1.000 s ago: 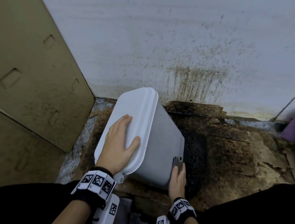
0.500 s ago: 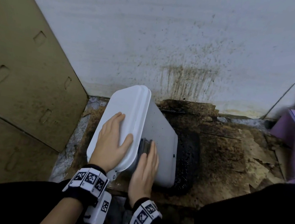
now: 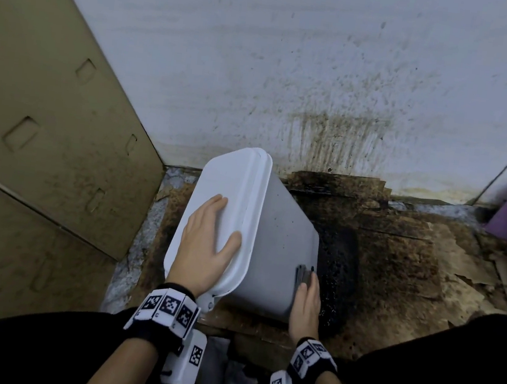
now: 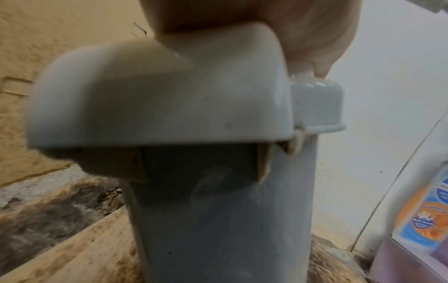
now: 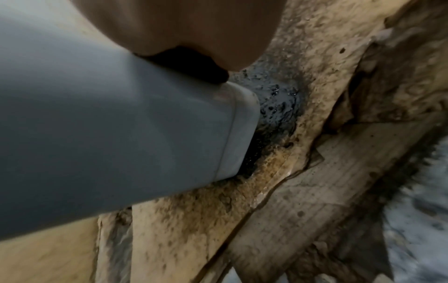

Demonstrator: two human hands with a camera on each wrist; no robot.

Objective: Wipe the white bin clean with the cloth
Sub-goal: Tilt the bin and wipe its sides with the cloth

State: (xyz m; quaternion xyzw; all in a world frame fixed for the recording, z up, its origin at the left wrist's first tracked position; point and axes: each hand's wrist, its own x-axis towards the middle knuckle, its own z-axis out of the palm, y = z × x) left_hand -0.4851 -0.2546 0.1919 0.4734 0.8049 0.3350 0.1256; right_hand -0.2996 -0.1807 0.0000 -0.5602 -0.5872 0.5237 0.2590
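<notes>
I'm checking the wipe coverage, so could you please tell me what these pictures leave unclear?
- Cloth: head view shows only a dark edge past the right hand; the right wrist view shows only shadow.
- White bin: far side faces away.
- Lid: partly under the left hand.
- Left wrist view: blurred.

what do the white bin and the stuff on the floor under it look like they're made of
White bin: likely moulded plastic, with smooth, faintly glossy walls and rounded lid edges. Floor covering: looks like flattened cardboard, tan, torn and peeling in layers, stained dark and wet-looking beside the bin.
</notes>
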